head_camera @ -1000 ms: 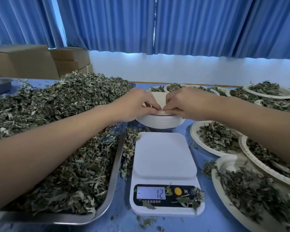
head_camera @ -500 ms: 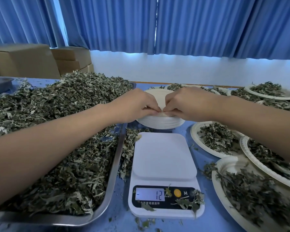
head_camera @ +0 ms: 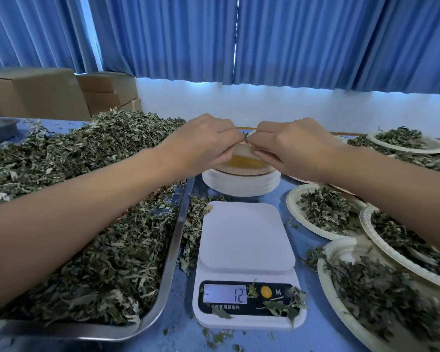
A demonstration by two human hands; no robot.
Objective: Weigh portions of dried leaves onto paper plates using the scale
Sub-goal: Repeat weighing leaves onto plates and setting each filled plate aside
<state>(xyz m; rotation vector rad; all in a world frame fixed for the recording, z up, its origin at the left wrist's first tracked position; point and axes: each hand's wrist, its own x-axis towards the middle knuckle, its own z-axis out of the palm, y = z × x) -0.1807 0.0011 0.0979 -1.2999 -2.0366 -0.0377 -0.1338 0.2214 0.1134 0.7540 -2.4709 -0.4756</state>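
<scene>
A stack of white paper plates (head_camera: 241, 185) stands on the blue table behind the white digital scale (head_camera: 247, 252). My left hand (head_camera: 203, 141) and my right hand (head_camera: 290, 148) meet above the stack and pinch the edge of the top plate (head_camera: 241, 151), which is lifted off the stack and tilted. The scale's platform carries nothing and its display (head_camera: 225, 293) reads 12 with a minus sign. A heap of dried leaves (head_camera: 87, 199) fills the metal tray (head_camera: 174, 245) on the left, under my left forearm.
Several paper plates with leaf portions lie on the right, such as the near plate (head_camera: 341, 252), the middle plate (head_camera: 294, 199) and a far plate (head_camera: 434, 146). Loose leaves litter the scale's front. Cardboard boxes (head_camera: 36, 95) stand at the back left, before blue curtains.
Both hands have risen a little with the top plate's edge, peeling it up from the stack so that its underside shows. The scale reading is the same.
</scene>
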